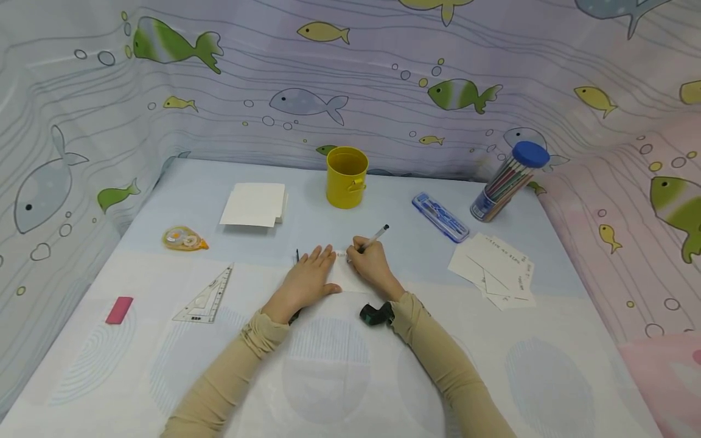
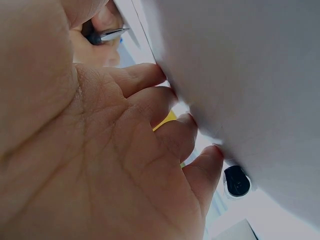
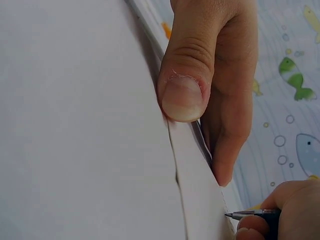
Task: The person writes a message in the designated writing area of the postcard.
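2 hands meet over 1 small white card (image 1: 344, 277) lying on the table (image 1: 350, 377). The left hand (image 1: 308, 280) lies flat on the card's left part, fingers straight and together, pressing it down; the left wrist view shows the palm and fingertips (image 2: 150, 80) against the paper. The right hand (image 1: 370, 266) is curled round a pen (image 1: 375, 238), pinching it near the tip, with the barrel slanting up and away from the knuckles. In the right wrist view the pen tip (image 3: 231, 215) sits at the card's edge, close to the left thumb (image 3: 186, 95). Some writing shows on the card between the 2 hands.

Just behind the right wrist lies a small black object (image 1: 375, 314). Well to the right of the right hand is a loose pile of written cards (image 1: 495, 267). Beyond that hand lie a blue case (image 1: 440, 217) and a tilted tube of coloured pencils (image 1: 509, 180) with a blue cap. A yellow cup (image 1: 347, 176) stands straight ahead of both hands, and a stack of blank cards (image 1: 254, 204) lies ahead and left of the left hand. Further left are a correction tape (image 1: 183, 238), a clear set square (image 1: 207, 296) and a pink eraser (image 1: 119, 309).
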Demonstrator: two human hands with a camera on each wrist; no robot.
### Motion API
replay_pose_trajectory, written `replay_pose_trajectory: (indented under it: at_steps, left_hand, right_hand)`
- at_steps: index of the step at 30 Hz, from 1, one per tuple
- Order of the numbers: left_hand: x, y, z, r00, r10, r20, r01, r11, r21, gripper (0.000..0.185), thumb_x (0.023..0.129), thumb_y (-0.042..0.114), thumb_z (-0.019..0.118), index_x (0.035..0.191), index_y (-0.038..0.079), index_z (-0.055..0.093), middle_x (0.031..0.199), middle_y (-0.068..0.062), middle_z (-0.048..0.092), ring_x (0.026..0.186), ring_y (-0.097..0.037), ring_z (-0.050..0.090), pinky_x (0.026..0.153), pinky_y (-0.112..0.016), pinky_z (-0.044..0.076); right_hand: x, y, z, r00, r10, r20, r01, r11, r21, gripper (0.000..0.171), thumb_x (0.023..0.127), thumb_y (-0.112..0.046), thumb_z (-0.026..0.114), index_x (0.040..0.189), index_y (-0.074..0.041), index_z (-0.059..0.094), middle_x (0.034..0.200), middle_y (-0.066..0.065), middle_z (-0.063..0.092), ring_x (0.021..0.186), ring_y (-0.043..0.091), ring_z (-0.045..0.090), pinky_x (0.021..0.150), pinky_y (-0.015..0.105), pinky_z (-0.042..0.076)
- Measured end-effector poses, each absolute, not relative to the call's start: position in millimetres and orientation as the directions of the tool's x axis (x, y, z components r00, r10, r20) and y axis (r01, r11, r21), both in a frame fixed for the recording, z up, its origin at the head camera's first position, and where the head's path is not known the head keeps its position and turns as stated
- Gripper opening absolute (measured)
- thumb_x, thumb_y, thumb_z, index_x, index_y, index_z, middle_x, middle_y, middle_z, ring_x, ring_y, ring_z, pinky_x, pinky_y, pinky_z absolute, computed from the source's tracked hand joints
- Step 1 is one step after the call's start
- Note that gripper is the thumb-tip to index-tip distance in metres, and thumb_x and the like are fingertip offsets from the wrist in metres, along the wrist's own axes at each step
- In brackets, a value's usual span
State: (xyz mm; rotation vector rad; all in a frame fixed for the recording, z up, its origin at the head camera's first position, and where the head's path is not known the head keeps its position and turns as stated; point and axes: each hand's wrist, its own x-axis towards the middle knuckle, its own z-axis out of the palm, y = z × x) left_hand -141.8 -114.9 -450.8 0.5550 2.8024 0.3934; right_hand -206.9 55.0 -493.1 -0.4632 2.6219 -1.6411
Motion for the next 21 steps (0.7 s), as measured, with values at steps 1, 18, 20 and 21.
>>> replay_pose_trajectory:
  at_steps: [1,18,20,21]
  left_hand:
    - [-141.7,-115.1,-450.5,-0.894,0.403,-0.198,0.333,0.891,0.309,0.08,0.093,0.044,0.06,0.15,-0.003,0.029,0.16,-0.019,0.022,0.149,-0.038,0.019,0.119,-0.055,0.022]
    - [-141.5,-115.6,-451.6,-0.894,0.402,-0.199,0.334,0.892,0.304,0.081,0.093,0.045,0.059,0.151,-0.002,0.028,0.16,-0.018,0.021,0.149,-0.037,0.019,0.119,-0.054,0.023]
    - [-141.3,-115.8,-451.5,-0.894,0.401,-0.2,0.332,0.893,0.305,0.081,0.093,0.045,0.059,0.151,-0.002,0.028,0.16,-0.018,0.021,0.149,-0.037,0.019,0.119,-0.054,0.022]
    - [-141.1,-115.8,-451.4,-0.894,0.4,-0.201,0.331,0.893,0.306,0.081,0.093,0.045,0.059,0.151,-0.002,0.028,0.16,-0.018,0.021,0.149,-0.037,0.019,0.119,-0.054,0.022]
  right_hand:
    - [-206.9,54.9,-493.1,-0.955,-0.259,0.145,-0.245,0.408,-0.88,0.036,0.086,-0.003,0.052,0.056,-0.013,0.035,0.042,-0.007,0.036,0.036,0.004,0.03,0.037,0.019,0.02]
    - [-207.5,55.9,-494.8,-0.947,-0.283,0.15,-0.261,0.408,-0.875,0.036,0.085,-0.003,0.053,0.055,-0.014,0.035,0.042,-0.007,0.037,0.038,0.004,0.031,0.039,0.018,0.02]
    - [-207.1,55.6,-495.2,-0.948,-0.276,0.16,-0.263,0.39,-0.882,0.036,0.085,-0.003,0.052,0.055,-0.013,0.034,0.042,-0.007,0.035,0.038,0.004,0.029,0.039,0.018,0.02]
    - [-206.8,55.6,-495.8,-0.948,-0.268,0.17,-0.266,0.377,-0.887,0.036,0.084,-0.002,0.052,0.055,-0.013,0.033,0.043,-0.007,0.034,0.038,0.004,0.029,0.039,0.018,0.02]
